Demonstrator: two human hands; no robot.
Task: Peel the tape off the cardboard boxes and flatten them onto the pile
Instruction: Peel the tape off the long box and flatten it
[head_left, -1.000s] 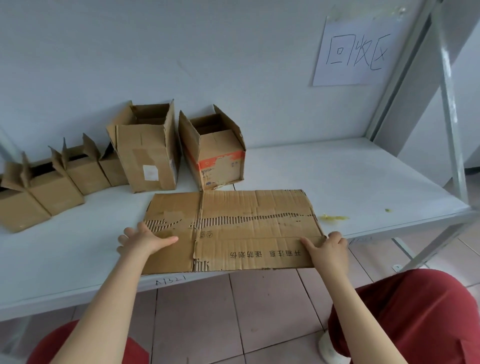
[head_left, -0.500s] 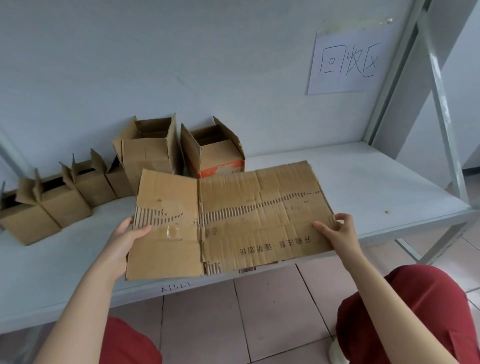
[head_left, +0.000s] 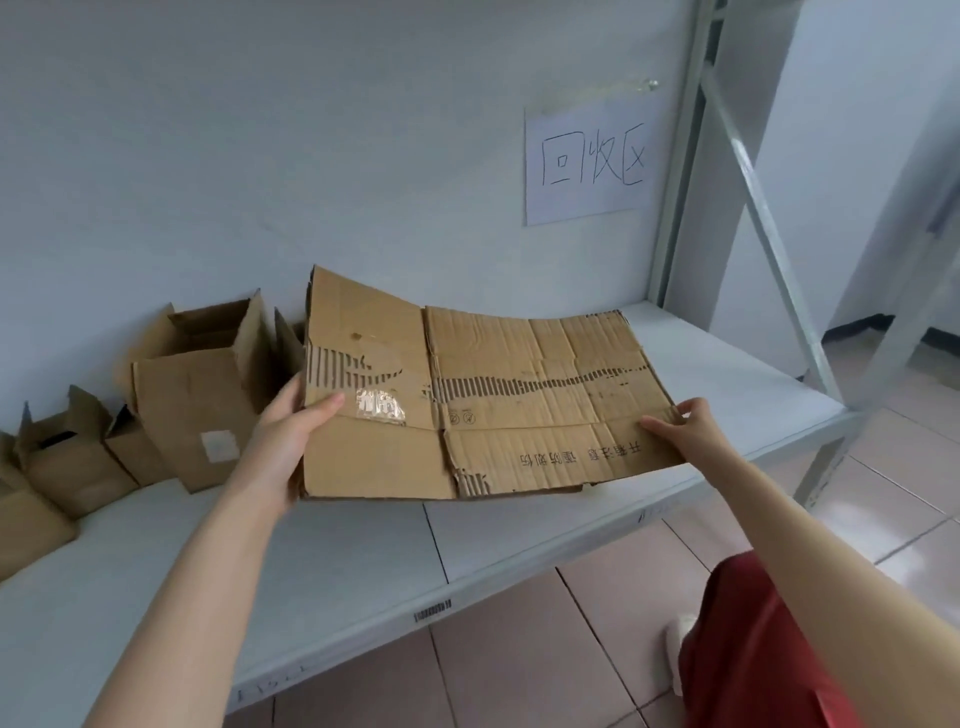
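Flattened cardboard (head_left: 530, 395) above shelf (head_left: 363, 551), boxes (head_left: 197, 384) left.

Brown flattened cardboard (head_left: 519, 395) — black print; white shelf (head_left: 727, 364)

Both hands have lifted the flattened cardboard (head_left: 519, 395) off the shelf (head_left: 363, 561), rightward.

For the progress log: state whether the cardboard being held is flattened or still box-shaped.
Flattened: the cardboard spreads as one creased sheet, gripped at opposite edges by the left hand and right hand.
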